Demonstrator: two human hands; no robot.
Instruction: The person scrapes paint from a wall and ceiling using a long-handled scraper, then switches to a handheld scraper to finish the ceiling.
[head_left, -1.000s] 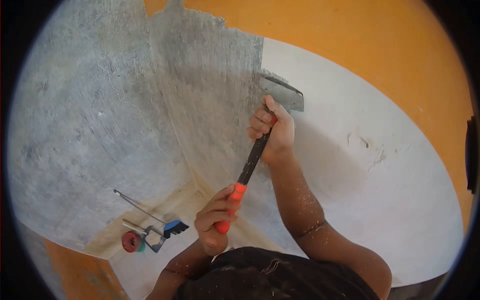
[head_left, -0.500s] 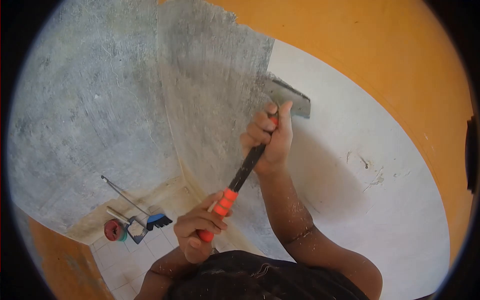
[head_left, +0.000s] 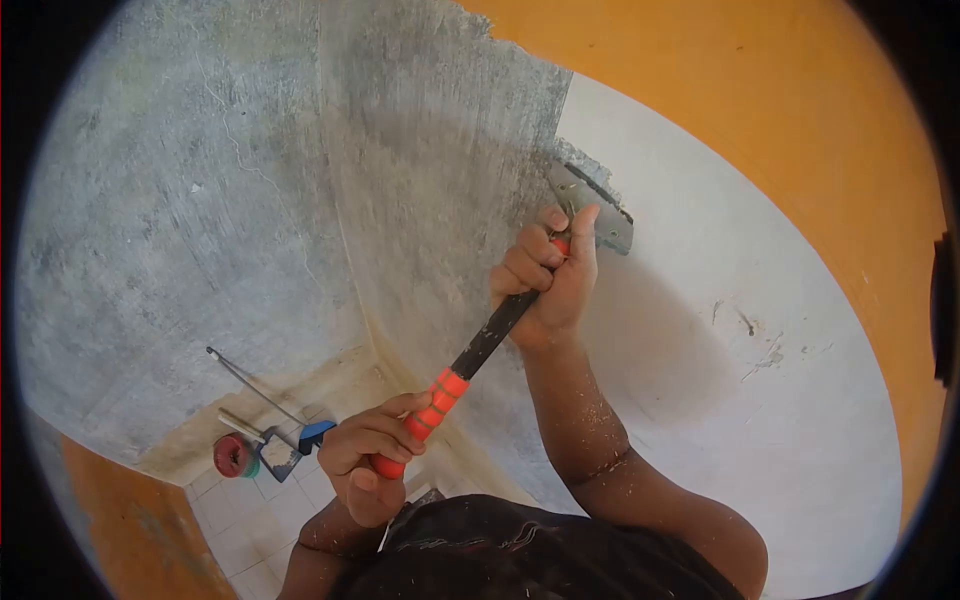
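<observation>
A long-handled scraper runs diagonally across the view, with a black shaft and orange grips. My right hand wraps round its upper end, thumb pointing up beside the blade. Lower down, my left hand grips the orange end of the handle. The wide grey blade lies against the wall at the border between bare grey plaster and white coating. A ragged grey strip shows along the blade's upper edge. Fingers hide part of the blade's mount.
An orange painted band borders the white area. On the tiled floor at lower left are a red and green round container, a dustpan and a blue broom. A wall corner runs down the middle left.
The view has shifted slightly. The blade has moved a little down and right, with more grey showing above it. My left hand and the handle's lower end have swung left.
</observation>
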